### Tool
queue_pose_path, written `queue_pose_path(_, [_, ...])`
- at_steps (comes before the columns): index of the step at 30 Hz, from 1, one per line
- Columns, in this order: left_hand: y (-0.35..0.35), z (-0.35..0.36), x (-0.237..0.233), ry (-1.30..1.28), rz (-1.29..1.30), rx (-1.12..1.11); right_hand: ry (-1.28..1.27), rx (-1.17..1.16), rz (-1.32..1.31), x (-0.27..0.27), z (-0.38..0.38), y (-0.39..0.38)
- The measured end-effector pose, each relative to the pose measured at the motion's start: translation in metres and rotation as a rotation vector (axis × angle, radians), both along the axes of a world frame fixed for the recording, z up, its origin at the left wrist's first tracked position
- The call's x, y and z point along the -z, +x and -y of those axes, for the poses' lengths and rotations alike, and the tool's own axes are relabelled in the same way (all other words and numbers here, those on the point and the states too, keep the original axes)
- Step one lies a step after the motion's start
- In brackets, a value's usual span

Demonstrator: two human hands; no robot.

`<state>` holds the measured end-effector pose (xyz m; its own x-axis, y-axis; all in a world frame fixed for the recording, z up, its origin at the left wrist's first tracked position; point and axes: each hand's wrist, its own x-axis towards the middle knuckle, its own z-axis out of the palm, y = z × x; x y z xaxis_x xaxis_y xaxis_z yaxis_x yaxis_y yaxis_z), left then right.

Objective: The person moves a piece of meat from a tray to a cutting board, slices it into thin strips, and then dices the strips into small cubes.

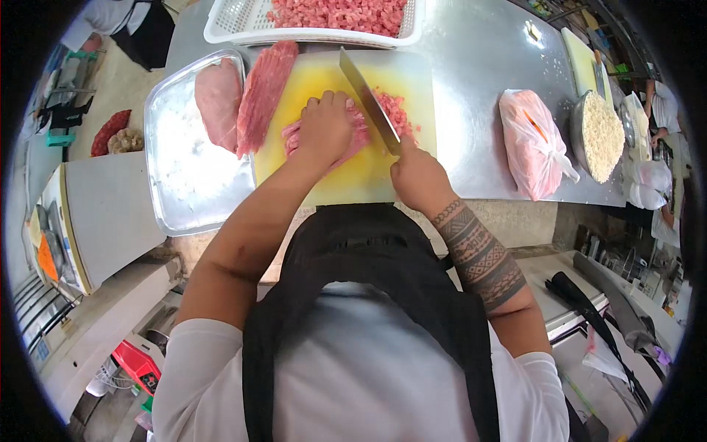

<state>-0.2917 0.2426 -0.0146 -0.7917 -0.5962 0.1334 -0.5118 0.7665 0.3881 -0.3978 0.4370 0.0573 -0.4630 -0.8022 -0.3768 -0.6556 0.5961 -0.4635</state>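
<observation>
My right hand [423, 177] is wrapped round the handle of a broad kitchen knife [366, 97], whose blade slants up and left over the yellow-stained cutting board [412, 77]. With bent fingers, my left hand [328, 127] grips a stack of raw meat strips [359, 132] just left of the blade. Small diced meat [396, 114] lies on the board to the knife's right. A long slab of raw meat [266, 96] rests across the board's left edge and a metal tray [166, 169]. Beside it in the tray sits another raw meat piece [219, 103].
A white plastic basket [228, 33] of diced meat stands behind the board. To the right on the steel table [471, 59] are a tied plastic bag of meat [530, 140] and a bowl of pale, crumbly food [600, 136]. Other people are at both sides.
</observation>
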Motion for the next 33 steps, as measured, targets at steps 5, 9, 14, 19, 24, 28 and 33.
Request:
queue_pose_path(5, [0.001,0.000,0.004,-0.082,0.083,0.030,0.091,-0.025,0.044,-0.054,-0.026,0.017])
queue_pose_path(9, [0.001,-0.001,0.008,-0.100,0.059,0.029,0.034,-0.035,0.072,-0.032,-0.015,0.021])
queue_pose_path(14, [0.002,0.000,0.016,-0.131,-0.001,0.019,-0.090,-0.027,0.065,0.020,0.035,0.010])
queue_pose_path(19, [0.005,-0.002,0.020,-0.146,-0.061,0.028,-0.055,-0.054,0.054,-0.045,-0.006,0.016])
queue_pose_path(24, [0.002,0.005,0.028,-0.156,0.037,0.061,-0.015,-0.065,0.092,-0.025,-0.012,0.021])
queue_pose_path(28, [0.004,0.004,0.026,-0.174,0.013,0.035,-0.128,-0.060,0.049,0.030,0.037,0.020])
queue_pose_path(33, [0.007,0.000,0.013,-0.015,-0.131,-0.076,-0.126,-0.019,0.039,0.019,0.023,0.012])
